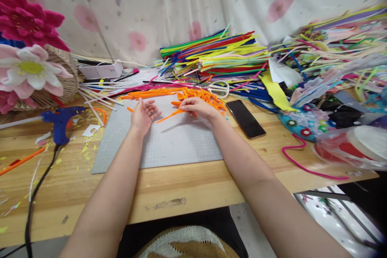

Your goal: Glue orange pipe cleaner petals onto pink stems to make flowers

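Note:
My right hand (pixel 196 107) pinches an orange pipe cleaner (pixel 168 117) over the grey cutting mat (pixel 181 151). Its thin tail points left toward my other hand, and the end under my fingers is partly hidden. Palm turned up, my left hand (pixel 144 115) has its fingers apart and loosely bent. A short orange tip (pixel 130 109) shows just left of that hand; whether it touches the hand I cannot tell. Behind my right hand lies a pile of bent orange pieces (pixel 211 98). Straight orange pipe cleaners (pixel 154 93) lie along the mat's far edge.
A blue glue gun (pixel 62 123) with a black cord stands at left, near fluffy flowers (pixel 32 68). Right of the mat are a phone (pixel 245 118) and a plastic-wrapped cup (pixel 356 147). White-handled scissors (pixel 220 88) and bundles of coloured pipe cleaners (pixel 217 54) lie behind.

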Demonstrator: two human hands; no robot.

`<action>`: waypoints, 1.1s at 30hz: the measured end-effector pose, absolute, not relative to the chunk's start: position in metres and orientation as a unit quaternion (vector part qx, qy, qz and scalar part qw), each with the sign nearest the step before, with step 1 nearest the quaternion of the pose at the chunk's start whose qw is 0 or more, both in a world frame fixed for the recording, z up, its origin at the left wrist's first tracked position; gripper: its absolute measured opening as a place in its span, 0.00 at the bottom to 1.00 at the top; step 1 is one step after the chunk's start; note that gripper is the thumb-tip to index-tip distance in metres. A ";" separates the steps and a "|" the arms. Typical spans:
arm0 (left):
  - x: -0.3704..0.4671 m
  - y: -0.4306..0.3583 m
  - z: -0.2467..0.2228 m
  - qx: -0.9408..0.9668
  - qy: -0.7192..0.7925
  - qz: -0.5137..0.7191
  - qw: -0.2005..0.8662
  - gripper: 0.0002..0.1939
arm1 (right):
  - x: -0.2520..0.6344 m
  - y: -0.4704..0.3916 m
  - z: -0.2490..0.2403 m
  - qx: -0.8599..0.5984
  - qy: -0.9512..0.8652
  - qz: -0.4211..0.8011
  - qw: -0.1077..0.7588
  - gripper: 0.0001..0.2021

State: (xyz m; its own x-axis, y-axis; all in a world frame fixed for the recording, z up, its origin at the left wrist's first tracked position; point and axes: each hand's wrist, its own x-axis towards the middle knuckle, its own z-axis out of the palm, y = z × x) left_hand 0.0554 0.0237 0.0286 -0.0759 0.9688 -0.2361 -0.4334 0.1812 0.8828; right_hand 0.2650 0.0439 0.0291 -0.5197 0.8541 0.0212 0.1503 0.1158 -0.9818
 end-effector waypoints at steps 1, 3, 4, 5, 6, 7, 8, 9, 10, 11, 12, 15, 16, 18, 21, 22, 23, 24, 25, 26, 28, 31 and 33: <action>0.055 0.023 0.028 0.326 0.465 0.528 0.631 0.19 | 0.269 0.043 0.033 -0.362 -0.685 0.562 0.289 0.11; 0.059 0.018 0.026 0.417 0.467 0.424 0.654 0.17 | 0.270 0.041 0.037 -0.351 -0.699 0.573 0.245 0.11; 0.064 0.015 0.025 0.461 0.464 0.370 0.660 0.15 | 0.269 0.040 0.038 -0.352 -0.697 0.576 0.243 0.11; 0.068 0.012 0.023 0.497 0.455 0.324 0.664 0.14 | 0.266 0.040 0.037 -0.356 -0.686 0.580 0.256 0.11; 0.073 0.009 0.022 0.520 0.447 0.297 0.665 0.13 | 0.261 0.040 0.035 -0.362 -0.666 0.586 0.286 0.12; 0.078 0.006 0.021 0.526 0.443 0.300 0.661 0.12 | 0.257 0.040 0.033 -0.368 -0.638 0.592 0.326 0.13; 0.083 0.005 0.020 0.516 0.443 0.334 0.652 0.12 | 0.251 0.040 0.030 -0.372 -0.605 0.602 0.366 0.14; 0.087 0.004 0.019 0.491 0.446 0.392 0.637 0.12 | 0.246 0.040 0.028 -0.371 -0.572 0.613 0.398 0.15; 0.091 0.004 0.018 0.457 0.446 0.461 0.617 0.12 | 0.240 0.039 0.025 -0.366 -0.546 0.628 0.417 0.15; 0.094 0.005 0.017 0.421 0.443 0.523 0.595 0.13 | 0.235 0.038 0.023 -0.358 -0.530 0.643 0.422 0.16; 0.096 0.006 0.016 0.391 0.437 0.570 0.576 0.13 | 0.230 0.036 0.021 -0.351 -0.523 0.654 0.419 0.16; 0.101 0.010 0.014 0.341 0.429 0.634 0.545 0.12 | 0.220 0.032 0.018 -0.336 -0.539 0.656 0.407 0.15; 0.101 0.012 0.013 0.335 0.433 0.639 0.541 0.11 | 0.218 0.031 0.018 -0.331 -0.551 0.649 0.407 0.14; 0.099 0.014 0.014 0.331 0.437 0.632 0.547 0.10 | 0.216 0.030 0.017 -0.325 -0.572 0.631 0.410 0.13; 0.090 0.019 0.017 0.353 0.421 0.569 0.611 0.10 | 0.220 0.031 0.016 -0.356 -0.597 0.594 0.406 0.08; 0.086 0.020 0.019 0.363 0.414 0.538 0.639 0.11 | 0.222 0.031 0.016 -0.369 -0.610 0.580 0.395 0.08; 0.081 0.022 0.021 0.366 0.415 0.514 0.656 0.13 | 0.225 0.031 0.017 -0.377 -0.626 0.569 0.378 0.08; 0.076 0.024 0.022 0.369 0.425 0.504 0.655 0.14 | 0.228 0.031 0.018 -0.381 -0.642 0.562 0.355 0.09; 0.073 0.026 0.022 0.373 0.440 0.506 0.641 0.14 | 0.230 0.030 0.019 -0.384 -0.657 0.558 0.331 0.10; 0.070 0.027 0.023 0.376 0.455 0.516 0.621 0.14 | 0.232 0.030 0.021 -0.387 -0.668 0.555 0.310 0.10; 0.067 0.028 0.021 0.380 0.477 0.539 0.581 0.15 | 0.234 0.029 0.023 -0.394 -0.685 0.546 0.278 0.11; 0.068 0.025 0.019 0.389 0.475 0.557 0.559 0.17 | 0.232 0.028 0.024 -0.378 -0.729 0.507 0.263 0.12; 0.069 0.023 0.018 0.400 0.470 0.545 0.567 0.18 | 0.229 0.028 0.023 -0.374 -0.751 0.473 0.269 0.12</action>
State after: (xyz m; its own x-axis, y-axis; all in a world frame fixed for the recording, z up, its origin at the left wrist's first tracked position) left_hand 0.0689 0.0227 0.0176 -0.0354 0.9946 -0.0973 -0.2420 0.0859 0.9665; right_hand 0.2291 0.0279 0.0226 -0.5750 0.8165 0.0512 0.3073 0.2735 -0.9115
